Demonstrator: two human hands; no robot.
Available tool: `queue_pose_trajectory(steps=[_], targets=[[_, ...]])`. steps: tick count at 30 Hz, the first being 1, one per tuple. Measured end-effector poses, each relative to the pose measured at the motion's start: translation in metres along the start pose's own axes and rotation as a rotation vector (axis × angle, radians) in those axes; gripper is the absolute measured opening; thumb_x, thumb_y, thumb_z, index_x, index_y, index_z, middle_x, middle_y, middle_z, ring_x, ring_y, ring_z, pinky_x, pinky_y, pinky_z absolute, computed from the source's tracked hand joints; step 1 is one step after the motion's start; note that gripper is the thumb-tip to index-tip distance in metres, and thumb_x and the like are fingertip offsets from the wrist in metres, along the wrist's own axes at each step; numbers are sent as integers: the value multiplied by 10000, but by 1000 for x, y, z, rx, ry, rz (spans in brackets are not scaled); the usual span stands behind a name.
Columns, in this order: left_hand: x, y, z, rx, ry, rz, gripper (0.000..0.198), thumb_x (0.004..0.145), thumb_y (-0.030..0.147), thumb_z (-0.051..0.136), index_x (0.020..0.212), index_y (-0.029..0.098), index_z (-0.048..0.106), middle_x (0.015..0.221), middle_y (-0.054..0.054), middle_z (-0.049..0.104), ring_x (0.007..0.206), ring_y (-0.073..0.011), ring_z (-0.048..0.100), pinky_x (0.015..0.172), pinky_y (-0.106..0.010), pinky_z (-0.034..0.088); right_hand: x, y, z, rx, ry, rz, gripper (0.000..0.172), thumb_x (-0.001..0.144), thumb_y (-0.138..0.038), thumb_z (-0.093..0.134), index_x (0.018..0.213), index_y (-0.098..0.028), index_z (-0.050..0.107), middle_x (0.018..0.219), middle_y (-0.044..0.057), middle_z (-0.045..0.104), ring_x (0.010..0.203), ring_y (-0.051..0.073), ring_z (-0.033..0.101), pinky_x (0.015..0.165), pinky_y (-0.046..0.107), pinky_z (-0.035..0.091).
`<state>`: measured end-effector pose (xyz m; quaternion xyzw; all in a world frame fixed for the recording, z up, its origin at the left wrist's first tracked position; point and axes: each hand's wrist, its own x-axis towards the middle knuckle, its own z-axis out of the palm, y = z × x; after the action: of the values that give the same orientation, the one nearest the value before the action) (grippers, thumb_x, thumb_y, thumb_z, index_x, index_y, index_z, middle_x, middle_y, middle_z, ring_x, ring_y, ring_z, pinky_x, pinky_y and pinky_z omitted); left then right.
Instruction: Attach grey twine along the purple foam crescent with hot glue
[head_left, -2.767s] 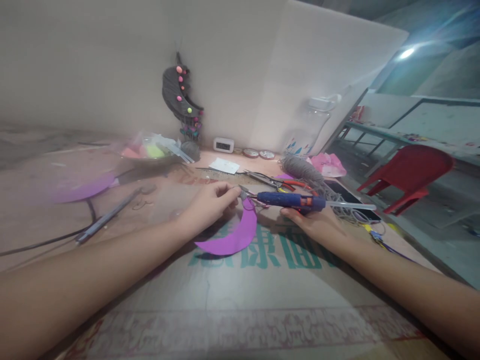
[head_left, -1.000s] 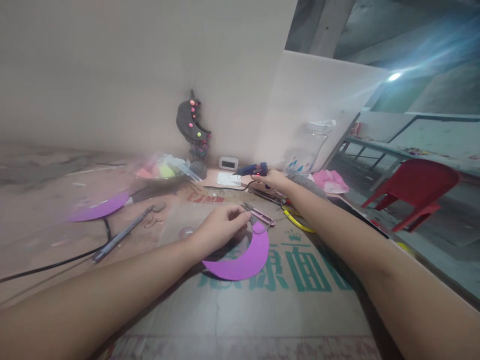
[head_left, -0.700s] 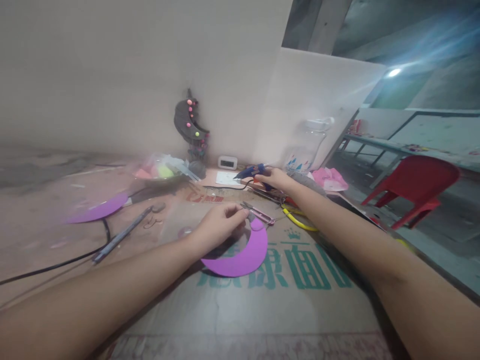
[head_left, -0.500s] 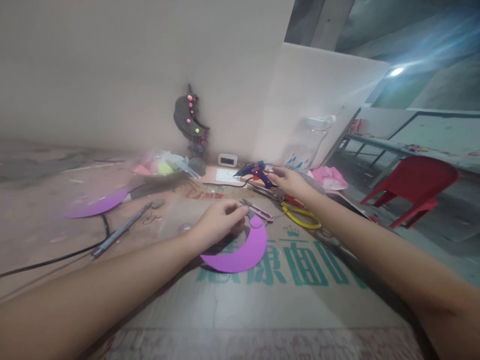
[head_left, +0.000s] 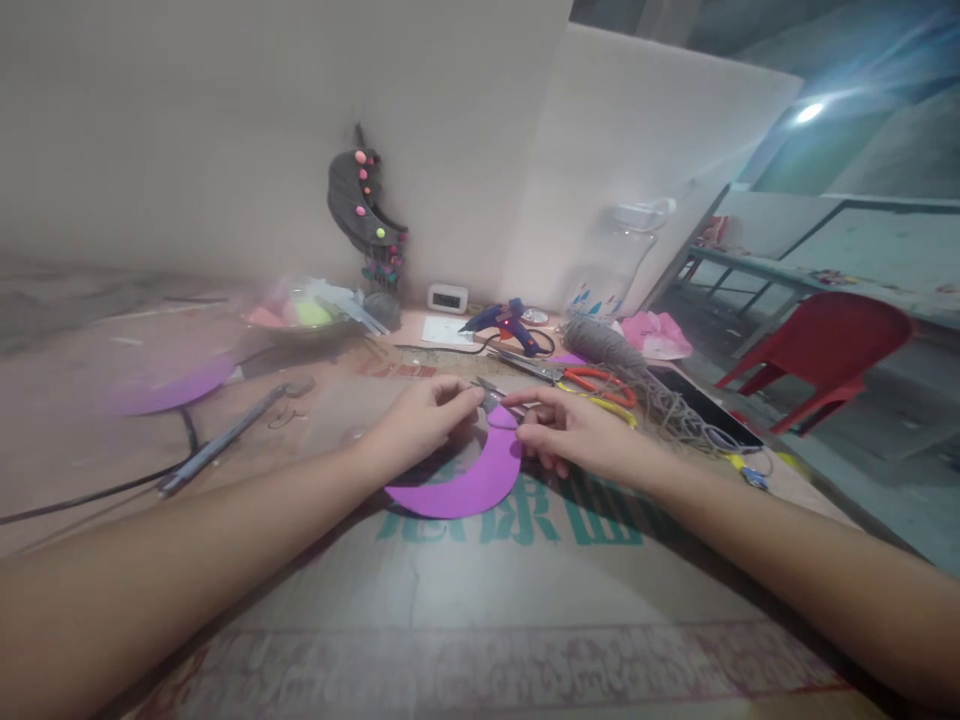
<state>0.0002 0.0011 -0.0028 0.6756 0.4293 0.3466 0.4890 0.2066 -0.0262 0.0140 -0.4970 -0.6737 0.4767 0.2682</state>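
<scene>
A purple foam crescent (head_left: pixel 466 481) lies on a cardboard sheet (head_left: pixel 480 560) with green print. My left hand (head_left: pixel 420 420) pinches the crescent's upper tip, where a bit of grey yarn sits. My right hand (head_left: pixel 574 435) reaches in from the right, its fingertips closing on the same tip beside a small pair of snips (head_left: pixel 491 392). The blue glue gun (head_left: pixel 504 322) stands on its own at the back of the table, near the wall.
Orange-handled scissors (head_left: pixel 581 376), a grey yarn ball (head_left: pixel 600 343) with loose strands, a small clock (head_left: pixel 447 297), a plastic jar (head_left: pixel 615 262), a bowl of coloured bits (head_left: pixel 300 312), another purple piece (head_left: pixel 169 385), a black cable (head_left: pixel 97 490) and a dark moon hanging (head_left: pixel 360 200). Red chair (head_left: pixel 821 345) at right.
My right hand carried the glue gun to the back of the table, set it down and let go, then came back to the crescent's tip. My left hand stayed pinched there.
</scene>
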Motion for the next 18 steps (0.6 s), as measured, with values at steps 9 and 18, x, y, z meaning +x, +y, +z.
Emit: queue_pose_trajectory(steps=[9,18], targets=[[1,-3,0,36,-30,10,334,847,473,502,691,180,533,600,4,568,471,-93,475,449,-204,346,2,5,-6,-214,229,-133,215,806,-379,598,796,-166,623,630,-2,594,532,107,526,464,214,407],[1,-3,1,76,-58,45,334,853,469,496,704,178,561,595,7,581,464,-89,477,456,-201,349,5,8,-3,-202,273,-155,246,810,-428,584,783,-183,596,600,-25,568,504,106,486,471,223,376]])
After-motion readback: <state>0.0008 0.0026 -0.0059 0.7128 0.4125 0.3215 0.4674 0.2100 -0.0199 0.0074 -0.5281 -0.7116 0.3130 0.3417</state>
